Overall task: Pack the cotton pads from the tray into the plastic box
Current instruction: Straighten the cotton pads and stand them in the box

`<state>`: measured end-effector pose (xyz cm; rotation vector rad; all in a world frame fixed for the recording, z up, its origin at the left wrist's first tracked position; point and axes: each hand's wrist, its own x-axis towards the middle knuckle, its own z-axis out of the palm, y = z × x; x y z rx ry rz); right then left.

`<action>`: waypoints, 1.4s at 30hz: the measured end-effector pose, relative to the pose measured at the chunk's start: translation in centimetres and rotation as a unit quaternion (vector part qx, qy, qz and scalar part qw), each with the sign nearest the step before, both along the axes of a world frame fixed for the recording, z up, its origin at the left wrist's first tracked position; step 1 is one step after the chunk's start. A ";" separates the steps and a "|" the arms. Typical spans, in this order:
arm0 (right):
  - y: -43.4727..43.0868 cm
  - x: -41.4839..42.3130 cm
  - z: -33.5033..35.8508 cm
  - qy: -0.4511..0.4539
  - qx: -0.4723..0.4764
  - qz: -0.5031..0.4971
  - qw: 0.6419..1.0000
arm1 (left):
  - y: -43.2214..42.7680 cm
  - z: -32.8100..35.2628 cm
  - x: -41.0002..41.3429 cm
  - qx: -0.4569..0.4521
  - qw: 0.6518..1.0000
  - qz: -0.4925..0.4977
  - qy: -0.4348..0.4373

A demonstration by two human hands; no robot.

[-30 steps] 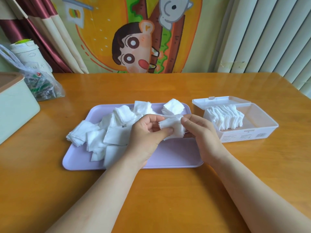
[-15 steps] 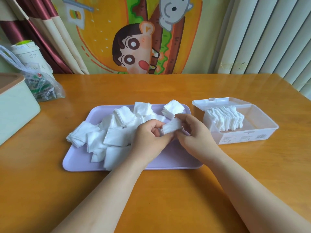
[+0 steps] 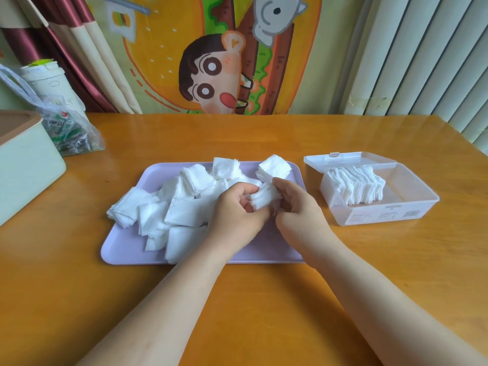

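Note:
A lilac tray (image 3: pixel 126 249) lies mid-table with several loose white cotton pads (image 3: pixel 184 207) heaped on its left and back. Over the tray's right half, my left hand (image 3: pixel 237 215) and my right hand (image 3: pixel 295 207) together pinch a small stack of cotton pads (image 3: pixel 264 198) held on edge between them. To the right stands the clear plastic box (image 3: pixel 412 207), its lid (image 3: pixel 348 159) flipped open behind it. A row of pads (image 3: pixel 353 188) stands in the box's left half.
A pale green box (image 3: pixel 26 165) sits at the left table edge, with a plastic bag (image 3: pixel 71 133) and a white cup (image 3: pixel 47 83) behind it. The orange wooden table (image 3: pixel 237 299) stretches towards me.
Both hands have closed tighter around the stack and turned it more on edge. They stay over the tray's right half.

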<state>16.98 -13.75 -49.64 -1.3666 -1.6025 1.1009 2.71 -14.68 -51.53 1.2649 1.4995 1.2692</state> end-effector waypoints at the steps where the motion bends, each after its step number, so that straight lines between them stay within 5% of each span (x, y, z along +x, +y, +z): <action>1: 0.1 0.1 0.0 -0.006 0.012 -0.008 1.000 | 0.0 0.0 -0.1 0.004 1.000 0.007 0.007; 9: 0.6 1.0 0.2 -0.046 0.030 -0.001 0.998 | 0.0 -0.4 -0.1 0.033 0.993 0.052 0.101; 14: 1.0 1.6 0.7 -0.086 0.062 0.021 0.994 | -0.3 0.5 0.1 0.007 0.999 0.020 0.031; 23: 1.8 6.1 6.5 0.073 -0.050 0.077 0.993 | 0.7 6.0 2.9 0.027 0.999 -0.034 0.011; 31: 2.6 13.0 9.6 0.126 -0.028 -0.067 0.989 | 3.9 8.5 10.7 0.041 0.992 -0.119 -0.031; 33: 3.5 15.0 9.0 0.087 0.030 -0.178 0.980 | 5.0 8.2 12.3 0.056 0.991 -0.123 0.016; 37: 4.7 18.2 7.0 -0.089 0.101 -0.331 0.934 | 6.5 6.6 13.2 0.092 0.955 -0.112 0.258; 42: 5.9 17.5 3.9 -0.178 0.079 -0.335 0.922 | 6.5 4.7 13.6 0.108 0.938 -0.136 0.300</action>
